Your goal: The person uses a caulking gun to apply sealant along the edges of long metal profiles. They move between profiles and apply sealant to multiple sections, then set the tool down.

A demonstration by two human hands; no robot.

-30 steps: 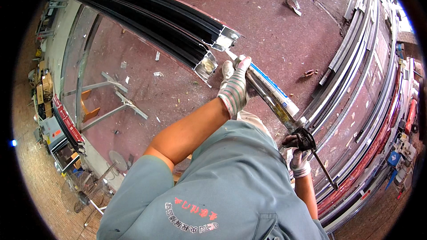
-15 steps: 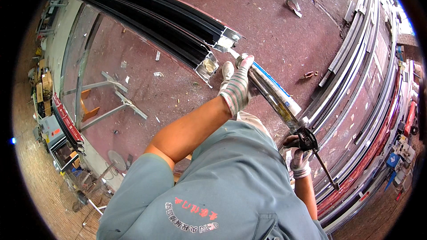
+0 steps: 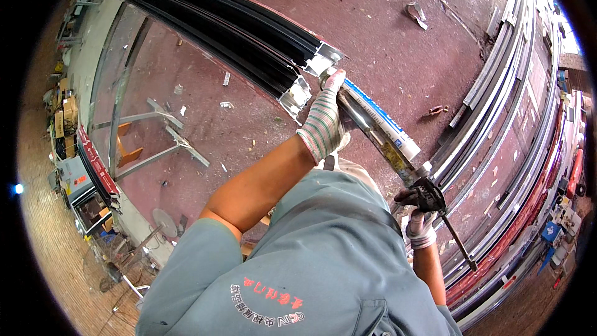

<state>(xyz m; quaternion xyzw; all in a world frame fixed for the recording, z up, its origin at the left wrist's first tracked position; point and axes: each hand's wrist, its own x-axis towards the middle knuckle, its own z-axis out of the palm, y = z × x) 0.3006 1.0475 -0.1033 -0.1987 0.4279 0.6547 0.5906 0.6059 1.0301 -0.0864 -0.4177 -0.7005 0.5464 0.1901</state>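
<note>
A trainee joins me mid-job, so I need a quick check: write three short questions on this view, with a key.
1. Which hand is at the caulking gun's black handle? a) left b) right
2. True or false: the left hand wears a striped glove.
3. Fill in: the long profiles show mostly ____ faces to the camera.

Key: 1. b, the right hand; 2. true; 3. black.
</note>
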